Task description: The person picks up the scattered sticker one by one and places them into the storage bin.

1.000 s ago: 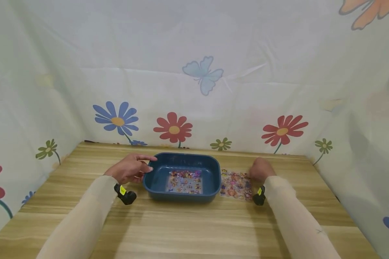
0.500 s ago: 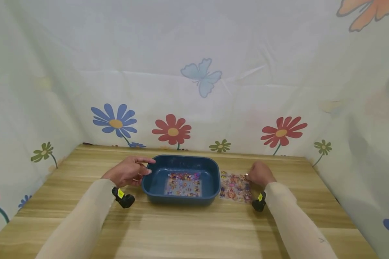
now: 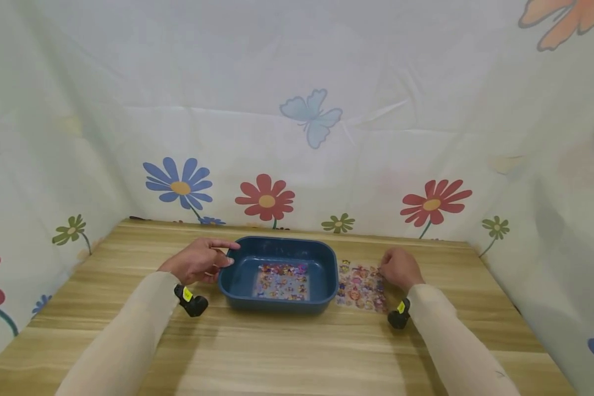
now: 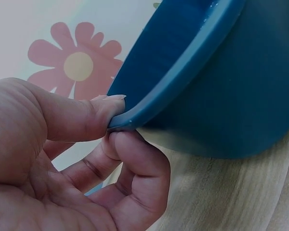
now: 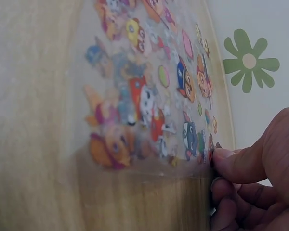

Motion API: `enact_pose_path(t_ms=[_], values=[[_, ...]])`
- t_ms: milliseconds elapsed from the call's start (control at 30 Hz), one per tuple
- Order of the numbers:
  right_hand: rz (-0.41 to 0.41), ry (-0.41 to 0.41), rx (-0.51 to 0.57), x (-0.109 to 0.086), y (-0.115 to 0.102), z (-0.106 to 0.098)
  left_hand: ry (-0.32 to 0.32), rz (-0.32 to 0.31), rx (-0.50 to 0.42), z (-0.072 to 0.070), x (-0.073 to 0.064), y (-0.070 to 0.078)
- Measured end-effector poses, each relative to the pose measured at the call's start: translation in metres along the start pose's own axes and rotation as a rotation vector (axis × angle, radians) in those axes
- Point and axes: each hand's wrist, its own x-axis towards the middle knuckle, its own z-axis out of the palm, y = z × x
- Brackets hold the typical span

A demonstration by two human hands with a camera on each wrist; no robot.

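Note:
A dark blue plastic tub (image 3: 277, 305) stands on the table, with a clear sheet of colourful cartoon stickers (image 3: 282, 283) lying inside. My left hand (image 3: 195, 263) pinches the tub's left rim; in the left wrist view the thumb is over the rim (image 4: 183, 62) and curled fingers are under it. Right of the tub is another clear sticker sheet (image 3: 360, 289) with cartoon puppies. My right hand (image 3: 401, 268) pinches this sheet's far right corner between thumb and curled fingers, as the right wrist view shows. There the sheet (image 5: 154, 106) looks slightly bowed.
The wood-grain table (image 3: 287, 352) ends at the back against a pale curtain (image 3: 218, 132) printed with flowers and a butterfly. Curtain also hangs along both sides. Each wrist wears a small black camera, such as the left wrist camera (image 3: 192, 301).
My right hand, blurred a second ago over the sheet's right edge, has shifted slightly and is now steady at the corner. My left hand keeps its hold on the tub's rim.

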Motion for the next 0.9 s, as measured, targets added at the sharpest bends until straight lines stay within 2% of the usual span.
enact_pose_path(t_ms=[200,400,700,900], values=[[-0.03,0.02,0.02,0.0,0.003,0.001,-0.007,0.002,0.003,0.0,-0.001,0.001],[-0.01,0.007,0.076,-0.001,0.003,-0.001,-0.013,0.006,0.003,0.0,-0.001,0.001],[-0.036,-0.012,0.153,-0.004,0.003,-0.013,-0.02,0.003,0.011,0.001,-0.002,0.002],[-0.123,0.041,0.166,-0.002,0.003,-0.018,-0.014,0.003,0.014,0.001,-0.002,0.002]])
